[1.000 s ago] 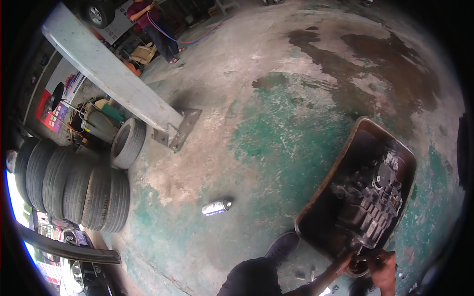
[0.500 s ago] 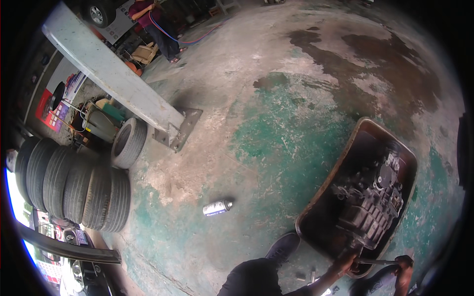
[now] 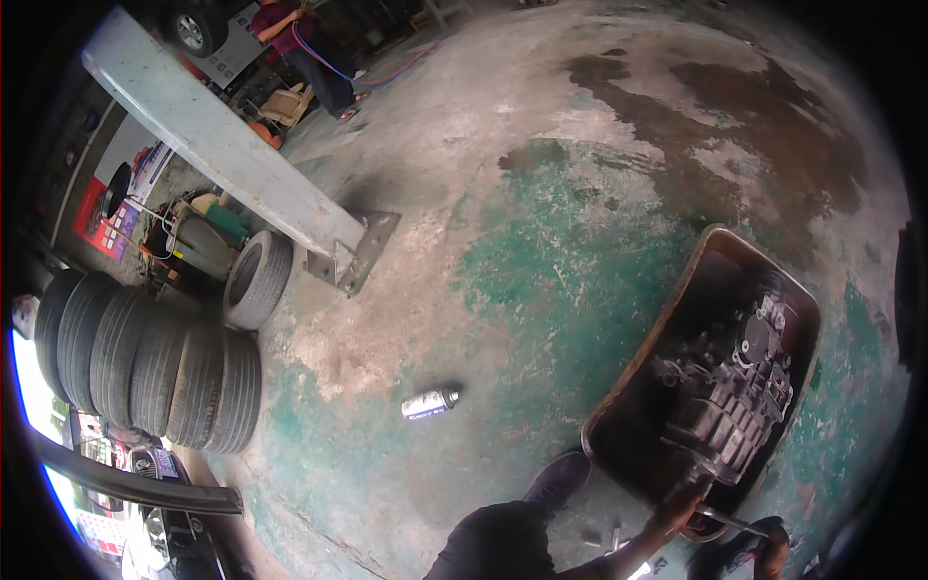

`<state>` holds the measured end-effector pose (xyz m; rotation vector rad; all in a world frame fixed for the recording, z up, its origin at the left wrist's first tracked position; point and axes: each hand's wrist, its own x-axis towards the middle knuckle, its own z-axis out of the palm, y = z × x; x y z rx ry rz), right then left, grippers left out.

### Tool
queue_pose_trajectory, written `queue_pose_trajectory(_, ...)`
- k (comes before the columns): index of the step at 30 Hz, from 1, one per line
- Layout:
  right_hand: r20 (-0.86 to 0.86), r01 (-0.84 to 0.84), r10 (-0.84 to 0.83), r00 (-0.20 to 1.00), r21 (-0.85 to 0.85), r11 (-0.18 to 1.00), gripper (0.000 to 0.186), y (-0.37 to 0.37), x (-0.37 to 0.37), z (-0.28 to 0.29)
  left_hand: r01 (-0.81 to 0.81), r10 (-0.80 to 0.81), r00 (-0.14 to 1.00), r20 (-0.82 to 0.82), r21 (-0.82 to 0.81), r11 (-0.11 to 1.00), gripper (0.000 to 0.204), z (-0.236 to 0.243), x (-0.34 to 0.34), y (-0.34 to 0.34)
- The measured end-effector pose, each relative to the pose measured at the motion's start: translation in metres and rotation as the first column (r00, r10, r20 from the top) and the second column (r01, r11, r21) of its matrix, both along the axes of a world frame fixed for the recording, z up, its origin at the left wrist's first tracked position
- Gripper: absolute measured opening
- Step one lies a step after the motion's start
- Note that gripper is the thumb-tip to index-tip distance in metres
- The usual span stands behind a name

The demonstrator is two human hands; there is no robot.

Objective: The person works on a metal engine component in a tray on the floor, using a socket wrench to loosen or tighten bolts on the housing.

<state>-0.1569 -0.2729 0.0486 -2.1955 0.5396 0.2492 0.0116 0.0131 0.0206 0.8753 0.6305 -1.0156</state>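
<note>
A dark, grimy metal gearbox point(image 3: 727, 416) lies in a rusty-rimmed metal tray point(image 3: 638, 348) at lower right. My left hand point(image 3: 680, 507) is closed around the shaft end at the gearbox's lower end, partly hiding it. A long metal bar point(image 3: 735, 520) runs rightward from there, over the tray's lower rim. My right hand point(image 3: 771, 549) is closed on the bar's outer end. Small metal pieces point(image 3: 616, 537) lie on the floor left of my left forearm. My shoe point(image 3: 559, 476) is beside the tray's lower left corner.
A spray can point(image 3: 429, 404) lies mid-floor. At left stand a row of tyres point(image 3: 130, 358), a single tyre point(image 3: 253, 280), a steel post point(image 3: 222, 155) and a black car point(image 3: 155, 532). At the back a person point(image 3: 309, 58) holds red and blue hoses. Dark wet stains point(image 3: 773, 135) spread at upper right.
The bar now shows across the tray's lower end. My right hand moved out to the right onto it, then downward with it. My left hand stays at the shaft.
</note>
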Motion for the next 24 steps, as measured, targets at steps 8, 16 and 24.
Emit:
queue_pose_trajectory(8, 0.045, 0.285, -0.315, 0.948, 0.317, 0.904, 0.014, 0.11, 0.083, 0.148, 0.103, -0.125, 0.986, -0.109, -0.194, 0.976, 0.033, -0.013, -0.017, -0.027)
queue_pose_trajectory(16, 0.317, -0.536, 0.567, 0.76, -0.186, 0.823, 0.02, 0.213, 0.187, 0.159, -0.129, 0.132, 0.991, -0.008, -0.247, 0.96, 0.018, -0.085, -0.01, 0.009)
queue_pose_trajectory(24, 0.112, -0.172, 0.171, 0.979, -0.001, 0.985, 0.008, 0.16, 0.162, 0.161, -0.117, 0.095, 0.99, -0.101, -0.23, 0.966, 0.024, -0.05, -0.013, -0.018)
